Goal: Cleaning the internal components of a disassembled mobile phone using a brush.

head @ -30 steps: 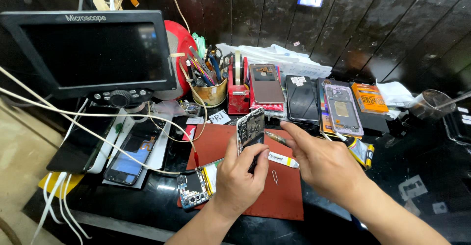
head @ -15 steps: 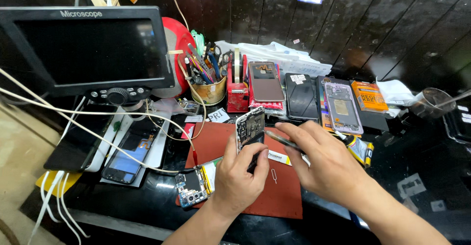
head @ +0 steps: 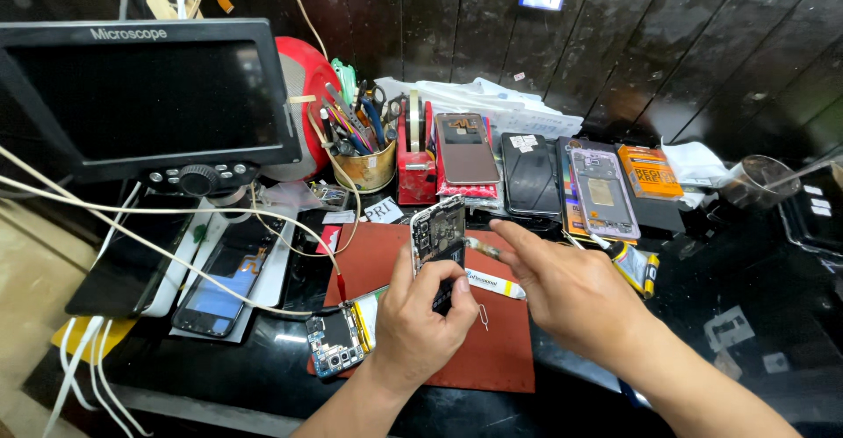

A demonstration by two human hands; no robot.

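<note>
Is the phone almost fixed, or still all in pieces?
Still in pieces. The opened phone has its back off, insides showing. The left hand holds it upright over the red mat while the right hand reaches its edge. A separate phone board lies unfitted on the mat.

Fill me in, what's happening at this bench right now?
A person is working on an opened phone at a cluttered repair bench. The left hand holds it upright over a red work mat, its bare internals facing the camera. The right hand reaches toward its edge with the index finger out. Another stripped phone lies at the mat's left edge, and a dark microscope screen stands to the left.
</note>
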